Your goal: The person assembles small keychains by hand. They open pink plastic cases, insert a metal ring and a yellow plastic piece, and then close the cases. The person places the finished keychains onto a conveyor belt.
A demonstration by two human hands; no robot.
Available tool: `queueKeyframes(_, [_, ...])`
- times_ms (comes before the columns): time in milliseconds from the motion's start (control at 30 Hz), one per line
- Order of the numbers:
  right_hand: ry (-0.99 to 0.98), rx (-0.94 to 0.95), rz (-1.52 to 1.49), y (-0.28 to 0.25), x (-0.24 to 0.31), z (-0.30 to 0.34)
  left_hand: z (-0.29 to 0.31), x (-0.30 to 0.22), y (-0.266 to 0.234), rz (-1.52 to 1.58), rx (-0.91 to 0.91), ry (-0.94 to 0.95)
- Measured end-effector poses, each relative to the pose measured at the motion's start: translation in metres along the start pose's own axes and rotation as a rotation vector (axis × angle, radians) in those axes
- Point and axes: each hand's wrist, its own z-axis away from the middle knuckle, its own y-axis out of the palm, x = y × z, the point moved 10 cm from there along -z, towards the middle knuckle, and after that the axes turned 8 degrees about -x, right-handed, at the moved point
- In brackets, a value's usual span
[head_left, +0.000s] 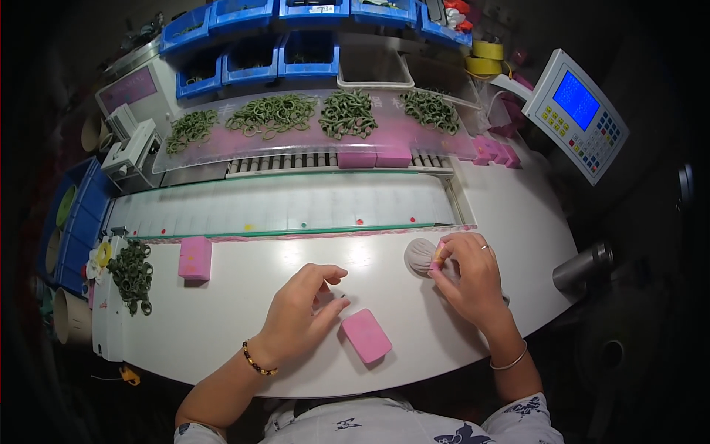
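Observation:
My right hand (471,281) is closed in a pinch on a small pink-and-orange piece (438,256). Its fingertips are beside a round, gathered grey-white cloth pad (420,255) on the white table, partly covered by the hand. My left hand (303,303) hovers over the table with thumb and fingers apart. A tiny dark speck shows by its thumb tip, too small to name. Just right of that thumb a smooth pink block (367,336) lies flat. Farther left stands another pink block (194,258), next to a heap of dark green rings (131,275).
Beyond the table's middle runs a long white tray with a green edge (296,229). Behind it, a clear shelf (244,148) bears several piles of green rings under blue bins (251,59). A keypad screen (577,111) leans in at right, above a dark cylinder (584,267).

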Motion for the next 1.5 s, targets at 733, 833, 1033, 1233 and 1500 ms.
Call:
queueKeyframes(733, [0.069,-0.114,-0.186,0.017,0.003,-0.004,0.04,-0.013,-0.014,-0.071,0.139,0.029])
queueKeyframes(833, [0.09,-0.137,-0.273,0.011,0.013,0.0,0.041,-0.047,0.007,-0.033,0.208,0.309])
queueKeyframes(1033, [0.213,-0.072,-0.6,0.017,0.018,0.027,0.046,-0.046,0.046,-0.174,0.217,0.328])
queueKeyframes(1233, [0.331,0.065,-1.002,0.027,0.04,0.061,0.03,-0.028,0.032,-0.011,0.18,-0.001])
queueKeyframes(1500, [0.178,-0.083,-0.969,0.039,0.076,0.062,0.024,-0.014,0.017,0.004,0.144,0.008])
